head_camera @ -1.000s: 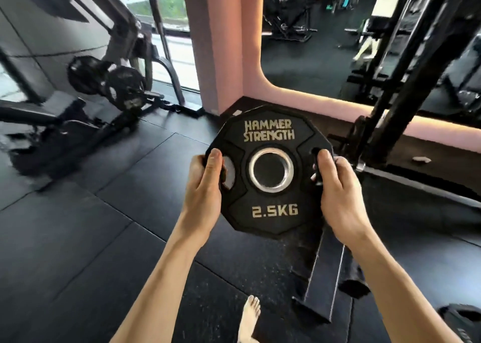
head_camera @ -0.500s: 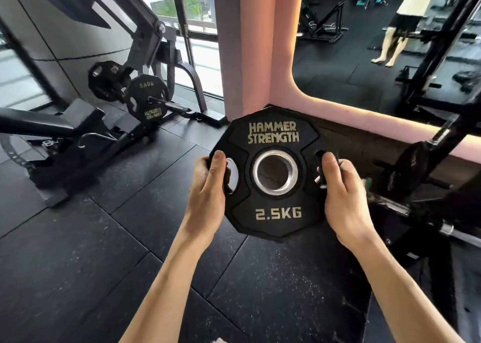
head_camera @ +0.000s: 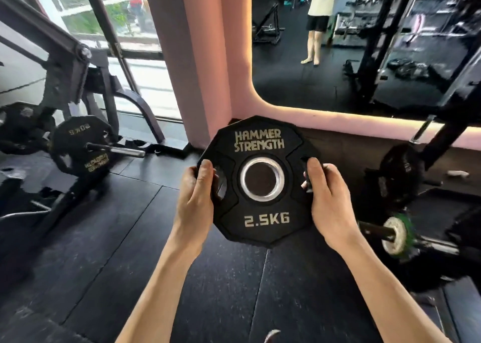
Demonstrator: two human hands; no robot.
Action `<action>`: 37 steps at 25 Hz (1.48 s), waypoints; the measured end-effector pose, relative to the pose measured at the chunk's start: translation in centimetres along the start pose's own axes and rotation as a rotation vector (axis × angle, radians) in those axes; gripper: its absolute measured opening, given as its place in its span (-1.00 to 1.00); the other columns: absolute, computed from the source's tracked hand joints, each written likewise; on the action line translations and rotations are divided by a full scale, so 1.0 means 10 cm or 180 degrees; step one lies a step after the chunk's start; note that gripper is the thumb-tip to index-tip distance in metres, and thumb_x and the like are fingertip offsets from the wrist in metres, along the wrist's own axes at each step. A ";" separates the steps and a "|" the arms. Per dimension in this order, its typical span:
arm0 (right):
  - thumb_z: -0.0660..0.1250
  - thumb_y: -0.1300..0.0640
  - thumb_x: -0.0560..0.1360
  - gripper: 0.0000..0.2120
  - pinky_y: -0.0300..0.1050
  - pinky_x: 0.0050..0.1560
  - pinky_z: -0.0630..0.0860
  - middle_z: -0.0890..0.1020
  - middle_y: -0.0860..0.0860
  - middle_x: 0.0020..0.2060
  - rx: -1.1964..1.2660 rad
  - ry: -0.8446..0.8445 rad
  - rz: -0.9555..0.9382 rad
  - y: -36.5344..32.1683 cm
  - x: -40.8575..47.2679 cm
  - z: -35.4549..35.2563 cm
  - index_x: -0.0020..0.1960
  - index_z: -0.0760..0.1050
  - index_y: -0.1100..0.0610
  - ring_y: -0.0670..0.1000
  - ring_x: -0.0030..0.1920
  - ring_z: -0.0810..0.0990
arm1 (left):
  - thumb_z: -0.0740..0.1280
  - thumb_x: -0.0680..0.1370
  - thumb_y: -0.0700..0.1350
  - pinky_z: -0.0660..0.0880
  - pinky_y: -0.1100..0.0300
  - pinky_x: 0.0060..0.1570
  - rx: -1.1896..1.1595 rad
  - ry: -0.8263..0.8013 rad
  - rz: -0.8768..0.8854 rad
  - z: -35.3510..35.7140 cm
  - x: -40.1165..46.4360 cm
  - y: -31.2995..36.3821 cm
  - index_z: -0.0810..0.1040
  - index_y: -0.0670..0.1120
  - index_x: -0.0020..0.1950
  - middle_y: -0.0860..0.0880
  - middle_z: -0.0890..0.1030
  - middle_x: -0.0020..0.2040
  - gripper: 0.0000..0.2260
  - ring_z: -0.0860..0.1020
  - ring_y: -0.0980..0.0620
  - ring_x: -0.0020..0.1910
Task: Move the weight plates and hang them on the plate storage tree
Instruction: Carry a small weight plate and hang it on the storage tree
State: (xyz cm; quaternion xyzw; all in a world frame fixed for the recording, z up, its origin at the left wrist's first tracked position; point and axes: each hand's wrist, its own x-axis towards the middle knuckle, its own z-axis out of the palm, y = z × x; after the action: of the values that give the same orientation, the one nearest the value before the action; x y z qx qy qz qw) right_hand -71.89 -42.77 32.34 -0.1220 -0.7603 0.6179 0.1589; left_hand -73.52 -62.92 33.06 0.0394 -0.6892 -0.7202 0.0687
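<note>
Two hands carry one weight plate (head_camera: 260, 181) upright in front of the chest, its printed face toward the camera. The left hand (head_camera: 196, 199) has its grip clamped on the plate's left edge, thumb laid over the front beside a handle cut-out; the right hand (head_camera: 329, 199) is clamped the same way on the right edge, its fingers hidden behind the rim. The plate hangs in the air above the floor (head_camera: 104, 238), well apart from any peg.

Risks, as I judge them: both holds sit on the sides rather than underneath, so a sweaty palm could let the plate slide down toward the bare toes (head_camera: 272, 335) just showing at the bottom edge. The barbell (head_camera: 395, 234) lying low on the right is a trip hazard. A plate storage tree cannot be picked out with certainty here — the loaded peg (head_camera: 115, 149) on the left frame already holds a larger plate (head_camera: 80, 147), and whether that is the target is unclear. A skewed approach would catch the ring on the peg's end.

The plate is black, matt and rubbery-looking, many-sided, with pale raised lettering and a bright metal ring (head_camera: 261, 179) lining its centre hole. The floor is dark speckled matting in large tiles.
</note>
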 end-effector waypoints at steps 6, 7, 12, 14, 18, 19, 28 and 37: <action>0.14 -0.13 0.61 -0.69 -0.45 -0.32 0.40 0.53 -0.12 -0.30 0.0098 0.0307 0.0000 0.04 1.29 0.64 -0.14 0.43 0.07 -0.32 -0.34 0.51 | 0.13 0.67 0.06 0.37 0.23 -0.19 -0.0067 -0.0274 0.0073 0.23 1.64 -0.15 0.41 -0.07 -0.10 0.00 0.42 -0.22 -0.74 0.40 0.09 -0.23; 0.14 -0.13 0.61 -0.69 -0.45 -0.33 0.40 0.53 -0.12 -0.31 0.0093 0.0346 0.0002 0.07 1.59 0.73 -0.14 0.43 0.07 -0.32 -0.34 0.51 | 0.13 0.67 0.06 0.37 0.23 -0.19 -0.0057 -0.0323 0.0116 0.32 1.96 -0.18 0.42 -0.09 -0.09 -0.01 0.44 -0.21 -0.73 0.41 0.09 -0.23; 0.13 -0.12 0.62 -0.68 -0.46 -0.34 0.39 0.56 -0.09 -0.26 0.0167 0.0471 -0.0020 0.04 2.94 1.05 -0.08 0.46 0.11 -0.34 -0.34 0.52 | 0.16 0.60 0.20 0.37 0.16 -0.16 -0.0043 -0.0477 0.0313 0.77 3.41 -0.26 0.43 -0.25 -0.03 -0.11 0.44 -0.17 -0.52 0.39 -0.02 -0.19; 0.13 -0.13 0.61 -0.66 -0.44 -0.30 0.41 0.59 -0.08 -0.22 0.0155 0.0487 -0.0007 0.00 3.41 1.14 -0.03 0.48 0.12 -0.34 -0.30 0.54 | 0.13 0.57 0.25 0.33 0.18 -0.20 0.0039 -0.0562 0.0419 0.93 3.92 -0.26 0.38 -0.32 -0.05 -0.14 0.39 -0.18 -0.43 0.35 -0.05 -0.20; 0.13 -0.15 0.61 -0.70 -0.33 -0.13 0.47 0.67 -0.09 -0.13 0.0141 0.0620 -0.0090 -0.03 4.35 1.32 0.02 0.54 0.00 -0.23 -0.12 0.62 | 0.11 0.63 0.21 0.35 0.30 -0.27 -0.0009 -0.0714 0.0481 1.30 4.88 -0.26 0.37 -0.34 -0.05 -0.11 0.38 -0.19 -0.45 0.33 -0.02 -0.22; 0.13 -0.15 0.61 -0.71 -0.32 -0.11 0.47 0.67 -0.10 -0.13 0.0143 0.0646 -0.0118 -0.03 4.56 1.36 0.02 0.55 -0.01 -0.22 -0.10 0.62 | 0.11 0.64 0.19 0.35 0.28 -0.27 -0.0028 -0.0761 0.0476 1.40 5.09 -0.26 0.37 -0.34 -0.05 -0.11 0.38 -0.19 -0.46 0.33 -0.02 -0.22; 0.13 -0.13 0.62 -0.66 -0.27 -0.10 0.43 0.61 -0.06 -0.20 0.0043 0.1313 -0.0163 0.07 6.77 1.88 -0.07 0.51 0.09 -0.23 -0.20 0.54 | 0.18 0.59 0.23 0.38 0.08 -0.13 -0.0190 -0.1473 0.0358 2.33 7.56 -0.35 0.41 -0.11 -0.11 -0.04 0.45 -0.22 -0.61 0.41 0.00 -0.21; 0.13 -0.07 0.64 -0.71 -0.45 -0.25 0.38 0.56 -0.09 -0.27 -0.0510 0.2591 -0.0179 0.05 8.28 1.34 -0.14 0.46 0.06 -0.33 -0.29 0.51 | 0.18 0.64 0.12 0.47 0.22 -0.07 -0.0425 -0.2426 0.0278 4.11 8.98 -0.15 0.47 0.00 -0.06 0.05 0.54 -0.14 -0.77 0.53 0.18 -0.14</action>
State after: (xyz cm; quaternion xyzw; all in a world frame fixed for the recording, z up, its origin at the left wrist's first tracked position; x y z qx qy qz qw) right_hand -153.34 -23.14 36.89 -0.3475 -0.6841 0.4536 0.4533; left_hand -168.48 -36.07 36.87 -0.2650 -0.6179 -0.7229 -0.1594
